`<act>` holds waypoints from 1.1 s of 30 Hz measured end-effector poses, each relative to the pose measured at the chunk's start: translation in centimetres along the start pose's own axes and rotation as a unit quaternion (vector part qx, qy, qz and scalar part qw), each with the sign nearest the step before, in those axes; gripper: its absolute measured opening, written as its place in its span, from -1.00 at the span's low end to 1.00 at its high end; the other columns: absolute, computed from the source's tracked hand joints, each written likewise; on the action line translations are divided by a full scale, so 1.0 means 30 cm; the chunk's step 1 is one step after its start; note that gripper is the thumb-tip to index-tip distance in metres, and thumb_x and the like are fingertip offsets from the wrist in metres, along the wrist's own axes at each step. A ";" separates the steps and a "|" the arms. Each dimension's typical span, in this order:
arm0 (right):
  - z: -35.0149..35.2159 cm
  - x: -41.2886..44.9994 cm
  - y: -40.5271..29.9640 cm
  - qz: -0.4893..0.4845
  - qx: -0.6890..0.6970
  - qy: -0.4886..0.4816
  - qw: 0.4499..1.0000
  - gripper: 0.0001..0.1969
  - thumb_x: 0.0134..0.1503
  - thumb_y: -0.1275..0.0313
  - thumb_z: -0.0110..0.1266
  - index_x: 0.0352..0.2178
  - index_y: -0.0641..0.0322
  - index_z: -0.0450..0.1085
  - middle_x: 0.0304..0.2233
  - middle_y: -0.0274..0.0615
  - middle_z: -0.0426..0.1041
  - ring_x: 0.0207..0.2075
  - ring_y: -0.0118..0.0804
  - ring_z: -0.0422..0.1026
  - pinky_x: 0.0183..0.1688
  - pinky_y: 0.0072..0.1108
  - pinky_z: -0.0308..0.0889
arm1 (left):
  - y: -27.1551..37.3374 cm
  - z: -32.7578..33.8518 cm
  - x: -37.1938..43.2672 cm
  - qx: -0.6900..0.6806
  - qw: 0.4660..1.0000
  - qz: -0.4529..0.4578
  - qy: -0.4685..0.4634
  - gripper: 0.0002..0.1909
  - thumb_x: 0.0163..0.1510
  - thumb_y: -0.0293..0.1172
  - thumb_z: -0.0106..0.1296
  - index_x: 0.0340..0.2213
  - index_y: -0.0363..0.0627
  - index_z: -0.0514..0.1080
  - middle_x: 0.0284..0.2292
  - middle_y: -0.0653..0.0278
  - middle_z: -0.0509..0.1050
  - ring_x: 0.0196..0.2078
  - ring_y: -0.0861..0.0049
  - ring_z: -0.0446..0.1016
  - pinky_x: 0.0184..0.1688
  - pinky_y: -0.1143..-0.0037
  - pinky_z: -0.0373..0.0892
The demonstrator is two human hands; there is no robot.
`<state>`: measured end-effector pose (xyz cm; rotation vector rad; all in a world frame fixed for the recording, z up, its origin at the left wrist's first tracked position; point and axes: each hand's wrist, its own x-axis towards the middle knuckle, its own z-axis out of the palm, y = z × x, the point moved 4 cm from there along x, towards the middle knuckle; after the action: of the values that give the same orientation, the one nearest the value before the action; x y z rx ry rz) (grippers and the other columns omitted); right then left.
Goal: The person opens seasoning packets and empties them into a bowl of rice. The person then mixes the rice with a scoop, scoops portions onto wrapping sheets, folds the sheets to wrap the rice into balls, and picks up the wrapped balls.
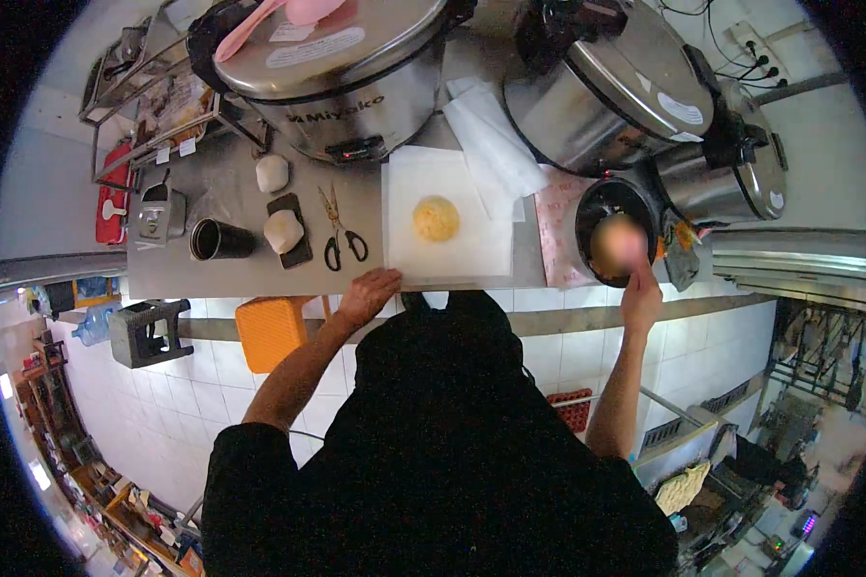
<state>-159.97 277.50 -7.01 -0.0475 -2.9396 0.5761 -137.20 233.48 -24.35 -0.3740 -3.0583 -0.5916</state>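
Note:
My left hand (370,294) rests on the front edge of the counter, its fingertips at the near left corner of a white paper sheet (476,256). Whether it pinches the paper cannot be made out. A round, flattened mound of yellow rice (436,218) sits mid-sheet. On the right, my right hand (641,299) grips a pink utensil (631,241), apparently a spoon, over a dark round pot (590,209). A blurred patch covers the utensil's head and much of the pot's contents. Pink printed paper (556,238) lies left of the pot.
Large steel cookers (346,108) line the back, with folded white sheets (487,137) between two. Left of the paper lie scissors (338,227), a phone (304,252) under a white bundle (283,231), another bundle (272,174) and a dark cup (220,239). An orange stool (270,335) stands below.

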 end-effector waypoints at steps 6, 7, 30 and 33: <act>0.127 -0.122 -0.297 -0.236 0.098 -0.043 0.966 -0.63 0.03 0.39 0.10 -0.10 0.25 0.36 -0.02 0.01 0.35 0.04 0.04 0.28 0.10 -0.33 0.18 | 0.019 -0.053 0.007 -0.025 0.994 0.071 0.077 -0.72 -0.02 -0.40 0.06 -0.22 -0.17 0.44 -0.12 0.21 0.45 -0.05 0.28 0.41 -0.04 0.39 0.38; 0.234 -0.183 -0.330 -0.239 0.160 -0.129 0.949 -0.61 0.01 0.40 0.11 -0.09 0.25 0.35 -0.03 -0.01 0.35 0.03 0.04 0.29 0.11 -0.34 0.18 | 0.010 -0.030 0.004 -0.037 0.996 0.055 0.056 -0.74 -0.03 -0.40 0.08 -0.25 -0.19 0.44 -0.13 0.20 0.45 -0.05 0.27 0.40 -0.06 0.39 0.39; 0.483 -0.094 -0.649 -0.410 0.228 -0.083 0.879 -0.80 0.05 0.36 0.05 -0.41 0.32 0.41 -0.33 -0.08 0.45 -0.27 0.00 0.42 -0.20 -0.28 0.34 | -0.097 -0.196 0.178 -0.270 0.878 -0.359 0.167 -0.69 0.13 -0.20 -0.02 -0.43 -0.25 0.45 -0.56 0.10 0.48 -0.51 0.32 0.49 -0.42 0.45 0.36; 0.507 -0.344 -0.626 -0.524 0.267 -0.194 0.785 -0.78 0.04 0.38 0.03 -0.28 0.27 0.40 -0.21 -0.06 0.42 -0.13 -0.02 0.39 -0.07 -0.24 0.29 | -0.189 -0.114 0.179 -0.307 0.860 -0.371 0.170 -0.65 0.14 -0.15 -0.04 -0.44 -0.25 0.45 -0.59 0.12 0.46 -0.53 0.42 0.43 -0.43 0.45 0.33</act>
<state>-152.06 253.83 -15.24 1.7805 -2.3653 1.2057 -143.88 228.36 -22.98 0.8792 -2.4921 -1.4602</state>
